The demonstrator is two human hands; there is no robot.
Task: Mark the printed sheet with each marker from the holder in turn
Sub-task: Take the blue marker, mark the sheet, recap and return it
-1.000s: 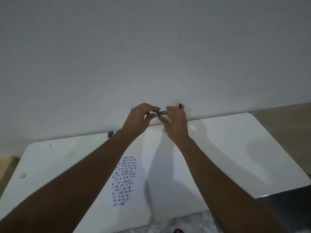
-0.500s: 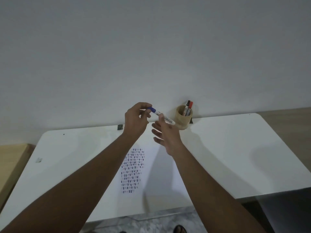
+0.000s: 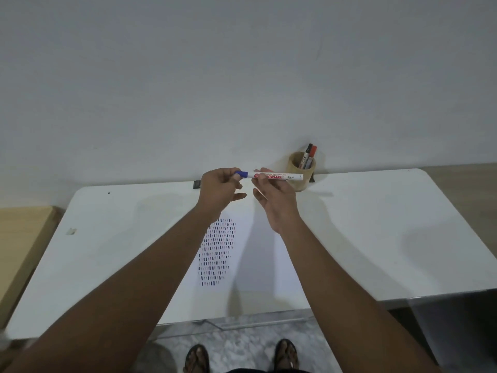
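Note:
A white marker with a blue cap (image 3: 279, 176) lies level in the air above the far side of the table. My left hand (image 3: 219, 191) pinches its blue cap end. My right hand (image 3: 277, 200) holds the white barrel from below with thumb and fingers. Under my hands lies the printed sheet (image 3: 258, 254), with rows of small blue and red dashes on its left half. The round wooden holder (image 3: 300, 170) stands at the wall behind the marker, with a black marker (image 3: 306, 154) and a red marker (image 3: 312, 154) upright in it.
The white table (image 3: 376, 232) stands against a plain wall. A small dark object (image 3: 197, 184) sits at the table's back edge. A wooden surface (image 3: 21, 238) adjoins on the left. My sandalled feet (image 3: 242, 356) show on the marble floor below the front edge.
The view has dropped and the holder has come out from behind my hands. The marker has swung from tilted to level, and both hands have moved nearer to me.

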